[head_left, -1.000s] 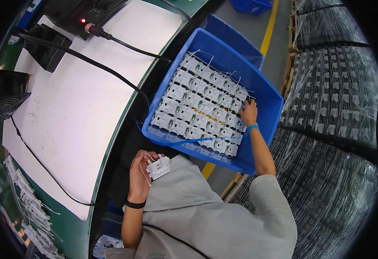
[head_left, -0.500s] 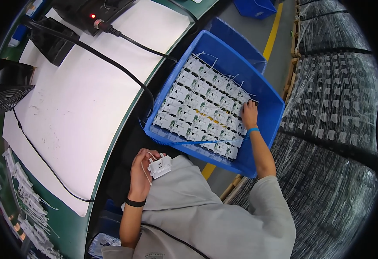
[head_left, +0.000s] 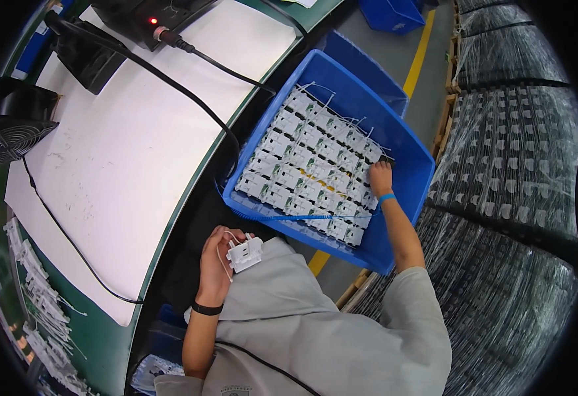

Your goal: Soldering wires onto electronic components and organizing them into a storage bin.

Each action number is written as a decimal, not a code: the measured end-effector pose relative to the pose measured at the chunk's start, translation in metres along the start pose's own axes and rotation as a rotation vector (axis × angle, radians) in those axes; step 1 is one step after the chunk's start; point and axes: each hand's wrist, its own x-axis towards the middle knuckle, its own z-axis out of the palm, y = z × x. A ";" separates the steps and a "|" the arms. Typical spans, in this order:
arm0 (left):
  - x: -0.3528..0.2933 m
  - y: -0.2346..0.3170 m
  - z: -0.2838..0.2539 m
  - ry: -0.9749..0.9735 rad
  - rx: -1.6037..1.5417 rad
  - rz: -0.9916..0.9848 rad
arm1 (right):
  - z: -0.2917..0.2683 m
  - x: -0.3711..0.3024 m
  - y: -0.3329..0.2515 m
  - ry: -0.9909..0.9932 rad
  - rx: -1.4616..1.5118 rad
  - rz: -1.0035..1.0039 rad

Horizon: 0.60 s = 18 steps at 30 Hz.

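My left hand (head_left: 215, 267) holds a white plastic module (head_left: 246, 254) with a white cable looping from it, above my lap. My right hand (head_left: 380, 178) reaches into the blue bin (head_left: 413, 158) at the right end of the modules, its fingers curled in. Whatever those fingers hold is hidden. Rows of similar white modules (head_left: 312, 158) fill the bin's floor, with white cables along their far side and a yellow piece among them. A blue coiled cord (head_left: 289, 217) runs from a blue band on my right wrist across the near side of the bin.
At left stands a green bench with a white sheet (head_left: 124, 152), a black device (head_left: 140, 20) with a red light, a small fan (head_left: 18, 142) and dark cables. More white cabled parts (head_left: 41, 290) lie lower left. Film-wrapped stacks (head_left: 506, 152) rise at right.
The fingers of my right hand have drawn in and curled at the end of the module rows. My left hand still holds its module in place; the view has shifted slightly.
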 end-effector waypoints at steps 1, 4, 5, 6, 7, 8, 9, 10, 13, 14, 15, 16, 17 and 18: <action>0.000 0.000 -0.001 -0.003 0.005 0.001 | -0.003 0.004 -0.001 0.002 0.002 -0.004; 0.000 0.000 -0.001 -0.012 0.000 -0.001 | -0.004 0.007 0.007 -0.056 -0.068 -0.088; -0.001 0.000 -0.002 -0.009 -0.003 0.003 | -0.007 0.010 0.005 -0.113 -0.095 -0.127; -0.001 -0.001 -0.004 -0.012 -0.004 0.006 | -0.010 0.013 0.004 -0.169 -0.122 -0.167; -0.001 -0.001 -0.005 -0.014 -0.006 0.009 | -0.013 0.014 0.002 -0.166 -0.122 -0.172; -0.002 0.000 -0.006 -0.011 -0.010 0.014 | -0.016 0.014 0.001 -0.188 -0.140 -0.191; -0.003 0.000 -0.007 -0.006 -0.010 0.013 | -0.018 0.014 -0.001 -0.210 -0.157 -0.211; -0.004 0.001 -0.008 0.000 -0.009 0.011 | -0.020 0.016 -0.004 -0.206 -0.158 -0.218; -0.005 0.002 -0.007 -0.001 -0.021 0.008 | -0.018 0.017 0.003 -0.239 -0.168 -0.246; -0.005 0.001 -0.007 0.000 -0.025 0.010 | -0.014 0.015 0.005 -0.196 -0.152 -0.222; -0.005 0.001 -0.006 -0.018 -0.022 0.005 | -0.011 0.013 0.007 -0.154 -0.136 -0.196; -0.006 -0.001 -0.005 -0.036 -0.018 -0.001 | -0.007 0.008 0.010 -0.154 -0.139 -0.197; -0.007 0.000 -0.005 -0.031 -0.021 0.005 | -0.011 0.008 0.007 -0.106 -0.032 -0.096; -0.010 0.000 -0.004 -0.025 -0.034 -0.008 | -0.014 0.007 0.004 -0.060 0.074 0.005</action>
